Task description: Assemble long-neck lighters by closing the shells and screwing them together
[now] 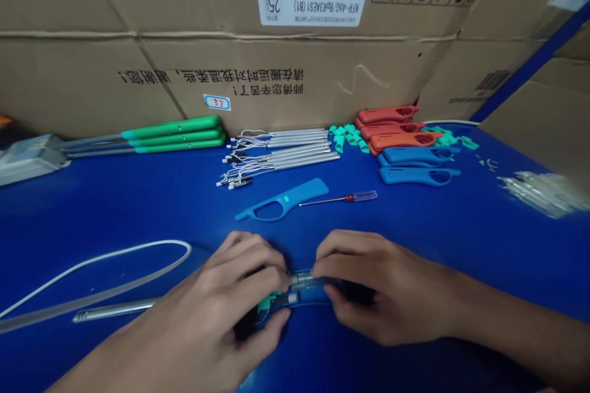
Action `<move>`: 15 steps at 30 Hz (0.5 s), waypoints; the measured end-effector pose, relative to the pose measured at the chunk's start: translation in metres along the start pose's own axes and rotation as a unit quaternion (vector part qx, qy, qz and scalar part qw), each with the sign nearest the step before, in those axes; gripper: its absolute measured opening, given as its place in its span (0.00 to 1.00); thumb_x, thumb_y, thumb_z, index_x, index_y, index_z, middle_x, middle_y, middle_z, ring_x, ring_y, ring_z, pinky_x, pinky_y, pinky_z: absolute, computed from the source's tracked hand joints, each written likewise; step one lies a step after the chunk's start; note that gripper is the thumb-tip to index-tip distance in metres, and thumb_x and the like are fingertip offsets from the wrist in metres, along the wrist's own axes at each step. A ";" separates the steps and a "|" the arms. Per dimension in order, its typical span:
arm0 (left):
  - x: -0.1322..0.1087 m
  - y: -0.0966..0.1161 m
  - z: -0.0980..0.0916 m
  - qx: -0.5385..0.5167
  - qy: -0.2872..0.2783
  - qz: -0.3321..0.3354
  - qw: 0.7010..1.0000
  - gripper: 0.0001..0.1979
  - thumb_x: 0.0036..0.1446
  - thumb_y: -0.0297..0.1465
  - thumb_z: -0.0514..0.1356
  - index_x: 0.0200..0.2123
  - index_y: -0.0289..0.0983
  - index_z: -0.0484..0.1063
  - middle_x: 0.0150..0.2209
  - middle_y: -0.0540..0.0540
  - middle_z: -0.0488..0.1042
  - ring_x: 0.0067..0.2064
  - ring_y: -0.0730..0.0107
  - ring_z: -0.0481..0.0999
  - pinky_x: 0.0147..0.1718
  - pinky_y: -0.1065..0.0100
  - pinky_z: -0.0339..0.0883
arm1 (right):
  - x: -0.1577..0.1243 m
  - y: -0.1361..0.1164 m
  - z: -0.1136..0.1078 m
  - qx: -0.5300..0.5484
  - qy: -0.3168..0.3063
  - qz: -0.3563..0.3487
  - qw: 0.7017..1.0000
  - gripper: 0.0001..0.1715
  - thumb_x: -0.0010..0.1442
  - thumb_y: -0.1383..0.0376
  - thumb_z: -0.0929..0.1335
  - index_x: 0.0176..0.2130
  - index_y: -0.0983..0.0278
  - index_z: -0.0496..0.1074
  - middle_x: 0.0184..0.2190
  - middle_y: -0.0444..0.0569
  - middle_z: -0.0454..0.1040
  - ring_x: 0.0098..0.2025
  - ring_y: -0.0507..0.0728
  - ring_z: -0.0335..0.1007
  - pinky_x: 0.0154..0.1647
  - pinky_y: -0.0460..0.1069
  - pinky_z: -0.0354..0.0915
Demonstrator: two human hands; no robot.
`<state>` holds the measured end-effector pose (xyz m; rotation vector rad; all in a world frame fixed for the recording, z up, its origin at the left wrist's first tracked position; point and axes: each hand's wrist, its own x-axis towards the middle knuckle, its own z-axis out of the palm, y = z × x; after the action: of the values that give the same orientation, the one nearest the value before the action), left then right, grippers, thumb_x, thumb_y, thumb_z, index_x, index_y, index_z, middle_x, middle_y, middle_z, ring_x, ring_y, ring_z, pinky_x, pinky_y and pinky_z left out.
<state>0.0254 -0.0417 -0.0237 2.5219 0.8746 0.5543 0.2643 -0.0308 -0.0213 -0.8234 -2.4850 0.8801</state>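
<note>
My left hand point(235, 285) and my right hand point(373, 288) meet low in the view, both gripping a blue plastic utility-lighter shell point(308, 296). A teal part point(265, 302) and a metal tube point(304, 280) show in it between my fingers, and much of the shell is hidden. A long metal rod point(115, 311) runs left from under my left hand. Beyond my hands lie a loose blue lighter shell point(281, 199) and a small screwdriver with a red band point(341, 198).
A blue work surface point(415, 239) holds rows of green-sleeved rods point(175, 133), wired metal tubes point(276, 153), red shells point(391, 126), blue shells point(417, 166), teal pieces point(348, 137), a white cable loop point(115, 265) and a clear bag point(544, 193). Cardboard cartons point(295, 55) stand behind.
</note>
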 end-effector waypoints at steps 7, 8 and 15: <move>0.001 0.000 0.000 0.025 0.016 0.003 1.000 0.09 0.57 0.25 0.58 0.42 0.39 0.72 0.39 0.47 0.75 0.41 0.65 0.73 0.48 0.59 0.65 | 0.000 -0.001 -0.002 -0.007 -0.002 0.002 1.000 0.14 0.56 0.76 0.65 0.41 0.67 0.75 0.37 0.50 0.72 0.38 0.52 0.68 0.39 0.46 0.64; 0.001 0.000 0.001 0.026 0.020 0.003 0.999 0.10 0.57 0.25 0.58 0.42 0.39 0.72 0.39 0.47 0.75 0.41 0.65 0.74 0.48 0.59 0.66 | -0.001 -0.001 -0.002 -0.004 -0.002 0.004 1.000 0.13 0.57 0.76 0.65 0.39 0.67 0.76 0.37 0.50 0.71 0.38 0.52 0.68 0.39 0.45 0.64; 0.000 -0.002 0.001 0.000 0.004 -0.010 1.000 0.15 0.59 0.25 0.57 0.49 0.41 0.69 0.42 0.48 0.75 0.44 0.68 0.74 0.44 0.67 0.69 | -0.002 0.001 -0.003 0.026 0.001 0.015 1.000 0.13 0.62 0.75 0.63 0.41 0.68 0.76 0.36 0.49 0.71 0.36 0.49 0.67 0.36 0.43 0.63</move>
<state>0.0249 -0.0409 -0.0250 2.5105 0.9011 0.5578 0.2681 -0.0298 -0.0202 -0.8462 -2.4437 0.9504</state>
